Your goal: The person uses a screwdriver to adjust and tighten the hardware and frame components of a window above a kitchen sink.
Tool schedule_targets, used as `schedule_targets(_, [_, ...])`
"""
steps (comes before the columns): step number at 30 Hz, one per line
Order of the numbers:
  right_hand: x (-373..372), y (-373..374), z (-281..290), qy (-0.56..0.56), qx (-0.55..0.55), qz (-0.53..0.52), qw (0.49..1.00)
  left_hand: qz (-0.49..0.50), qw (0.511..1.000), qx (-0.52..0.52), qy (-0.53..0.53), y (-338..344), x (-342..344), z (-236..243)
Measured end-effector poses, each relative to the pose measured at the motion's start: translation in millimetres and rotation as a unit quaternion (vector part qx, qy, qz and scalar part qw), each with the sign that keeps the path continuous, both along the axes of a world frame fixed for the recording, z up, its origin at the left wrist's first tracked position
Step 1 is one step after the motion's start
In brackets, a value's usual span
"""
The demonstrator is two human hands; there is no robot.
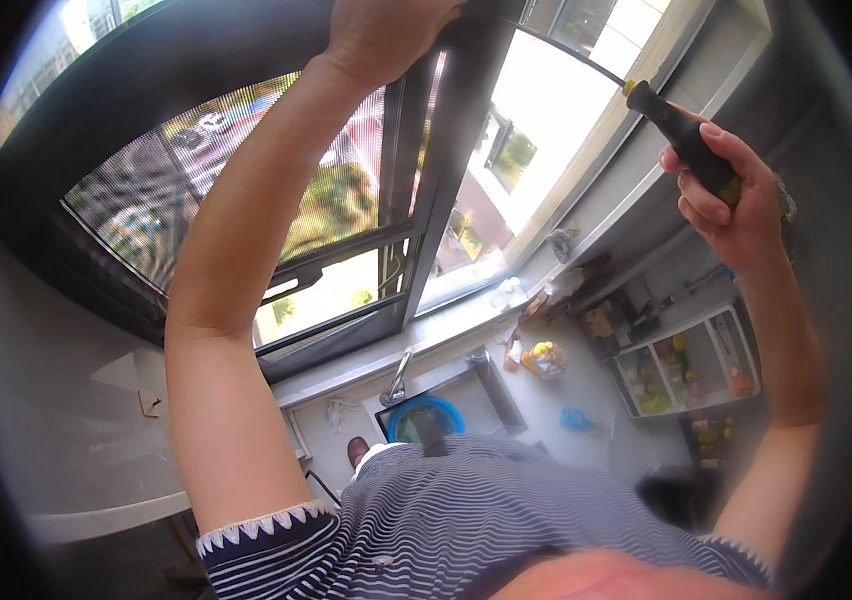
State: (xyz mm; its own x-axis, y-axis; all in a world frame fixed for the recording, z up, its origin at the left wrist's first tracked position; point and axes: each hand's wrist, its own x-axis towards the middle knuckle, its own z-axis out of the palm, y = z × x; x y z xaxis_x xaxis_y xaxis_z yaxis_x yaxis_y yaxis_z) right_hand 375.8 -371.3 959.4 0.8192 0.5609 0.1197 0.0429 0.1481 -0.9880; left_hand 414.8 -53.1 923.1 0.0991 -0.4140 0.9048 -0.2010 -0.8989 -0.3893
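My right hand [731, 190] is wrapped round the black handle of a screwdriver [684, 140] with a yellow collar. Its long thin shaft points up and left toward the dark window frame [458, 150], where the tip is lost against the dark. My left hand [391, 35] is raised against the upper part of that frame, close to the shaft's far end. The picture's top edge cuts off most of its fingers, so their grip is hidden. Left of the frame, behind my left forearm, is a window sash with a mesh screen [341, 200] and a dark handle [291, 285].
Below me a sink [496, 392] with a metal tap [398, 378] holds a blue basin [458, 415]. A yellow-and-orange packet [544, 360] and a crumpled blue thing [578, 420] lie on the counter. A white rack [711, 395] of small items stands at the right.
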Motion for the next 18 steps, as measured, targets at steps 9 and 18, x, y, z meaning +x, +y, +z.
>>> schedule_targets(9, [-26,14,14,-0.107,-0.184,-0.030,0.977,-0.135,0.991,-0.001,-0.012,-69,16,-13])
schedule_targets(18, [-24,31,-9,-0.724,-0.596,-0.113,0.328,-0.124,0.992,0.006,0.018,-77,29,-20])
